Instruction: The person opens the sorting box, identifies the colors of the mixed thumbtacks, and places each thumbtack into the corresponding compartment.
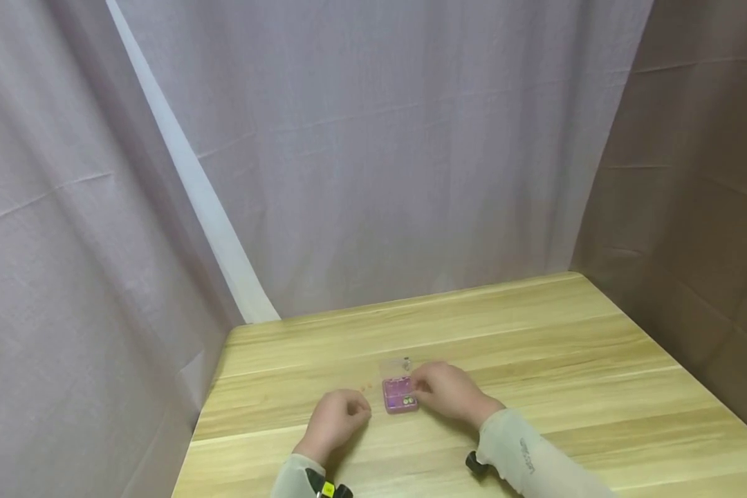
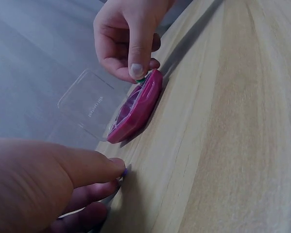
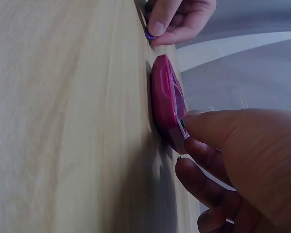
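A small pink-purple compartment case (image 1: 401,409) lies on the table with its clear lid (image 2: 89,104) swung back. Two round yellow-green pieces (image 1: 408,400) sit in its near right compartment. My right hand (image 1: 451,391) is at the case's right side, thumb over the rim and a fingertip against the outer end, gripping that edge. A bit of green shows beneath the thumb tip in both wrist views. Left of the case, my left hand (image 1: 336,420) pinches a tiny purple piece (image 3: 150,35) between thumb and forefinger, close above the table; most of it is hidden.
A few tiny orange pieces (image 1: 366,388) lie on the table left of the case. Near the lid is a small dark and silvery spot (image 1: 407,363). The wooden table (image 1: 535,325) meets grey curtains (image 1: 380,173) behind and at both sides.
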`<act>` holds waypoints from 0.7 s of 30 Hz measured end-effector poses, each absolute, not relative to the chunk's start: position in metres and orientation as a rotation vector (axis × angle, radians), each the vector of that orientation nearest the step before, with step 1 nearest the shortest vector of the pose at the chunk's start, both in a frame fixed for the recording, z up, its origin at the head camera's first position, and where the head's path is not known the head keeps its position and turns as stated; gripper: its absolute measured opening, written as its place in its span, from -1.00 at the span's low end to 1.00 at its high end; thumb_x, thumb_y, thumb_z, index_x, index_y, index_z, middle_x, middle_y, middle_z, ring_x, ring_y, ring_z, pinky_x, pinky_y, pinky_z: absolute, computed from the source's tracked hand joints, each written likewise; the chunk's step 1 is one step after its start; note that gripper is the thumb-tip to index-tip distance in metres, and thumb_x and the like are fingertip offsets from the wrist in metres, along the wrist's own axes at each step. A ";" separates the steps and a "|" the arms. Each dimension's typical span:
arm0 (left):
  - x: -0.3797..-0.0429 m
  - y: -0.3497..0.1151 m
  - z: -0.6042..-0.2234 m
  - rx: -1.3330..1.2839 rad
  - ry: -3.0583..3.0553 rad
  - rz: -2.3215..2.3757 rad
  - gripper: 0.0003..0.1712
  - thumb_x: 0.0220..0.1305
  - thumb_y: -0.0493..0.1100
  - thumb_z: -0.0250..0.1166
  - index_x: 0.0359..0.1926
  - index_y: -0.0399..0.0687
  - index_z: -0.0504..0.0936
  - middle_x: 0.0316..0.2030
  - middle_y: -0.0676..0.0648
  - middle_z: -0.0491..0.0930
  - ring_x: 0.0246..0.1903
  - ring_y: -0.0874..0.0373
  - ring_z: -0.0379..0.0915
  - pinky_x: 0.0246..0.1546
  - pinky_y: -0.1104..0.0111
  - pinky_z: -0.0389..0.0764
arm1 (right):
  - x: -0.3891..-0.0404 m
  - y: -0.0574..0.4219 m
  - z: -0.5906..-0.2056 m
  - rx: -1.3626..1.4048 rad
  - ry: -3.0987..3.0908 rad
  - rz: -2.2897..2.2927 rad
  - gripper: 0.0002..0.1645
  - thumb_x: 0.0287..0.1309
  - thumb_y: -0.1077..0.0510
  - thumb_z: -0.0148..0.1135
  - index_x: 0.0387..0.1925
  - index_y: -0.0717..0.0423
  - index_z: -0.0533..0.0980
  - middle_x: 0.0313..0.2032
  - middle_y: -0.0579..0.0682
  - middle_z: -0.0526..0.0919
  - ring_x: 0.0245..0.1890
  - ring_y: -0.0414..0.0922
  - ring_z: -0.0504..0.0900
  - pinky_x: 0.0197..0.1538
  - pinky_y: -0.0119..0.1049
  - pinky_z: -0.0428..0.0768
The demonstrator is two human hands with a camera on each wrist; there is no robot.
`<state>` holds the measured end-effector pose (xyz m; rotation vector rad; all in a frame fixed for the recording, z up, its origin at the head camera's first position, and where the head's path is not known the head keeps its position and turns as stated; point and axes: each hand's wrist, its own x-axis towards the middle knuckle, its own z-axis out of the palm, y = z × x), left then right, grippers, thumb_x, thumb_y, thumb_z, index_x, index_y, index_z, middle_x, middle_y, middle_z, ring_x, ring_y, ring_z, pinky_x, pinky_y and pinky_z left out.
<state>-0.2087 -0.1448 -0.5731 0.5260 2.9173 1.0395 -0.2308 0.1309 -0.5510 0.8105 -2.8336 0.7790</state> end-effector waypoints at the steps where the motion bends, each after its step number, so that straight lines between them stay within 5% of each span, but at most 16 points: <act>1: -0.209 -0.145 -0.573 0.527 2.919 1.037 -0.96 0.12 -0.05 0.39 -0.36 0.20 0.73 -0.43 0.23 0.66 -0.34 0.27 0.49 -0.13 0.07 0.59 | -0.231 0.130 -0.552 0.816 -2.835 0.782 -0.94 0.09 -0.04 0.38 -0.39 -0.23 0.64 -0.43 -0.36 0.62 -0.46 -0.35 0.49 -0.33 -0.27 0.60; 8: -0.209 -0.145 -0.572 0.533 2.921 1.030 -0.96 0.13 -0.06 0.38 -0.37 0.17 0.73 -0.44 0.23 0.66 -0.33 0.27 0.49 -0.13 0.07 0.60 | -0.233 0.125 -0.557 0.832 -2.841 0.769 -0.93 0.09 -0.04 0.39 -0.41 -0.26 0.61 -0.47 -0.37 0.57 -0.52 -0.34 0.46 -0.44 -0.35 0.54; 21: -0.208 -0.146 -0.571 0.460 2.918 1.144 -0.95 0.20 -0.03 0.33 -0.36 0.20 0.71 -0.34 0.18 0.71 -0.26 0.24 0.53 -0.09 0.06 0.64 | -0.236 0.137 -0.565 0.759 -2.833 0.798 -0.91 0.13 -0.11 0.34 -0.32 -0.28 0.66 -0.34 -0.38 0.67 -0.31 -0.35 0.55 -0.11 -0.15 0.65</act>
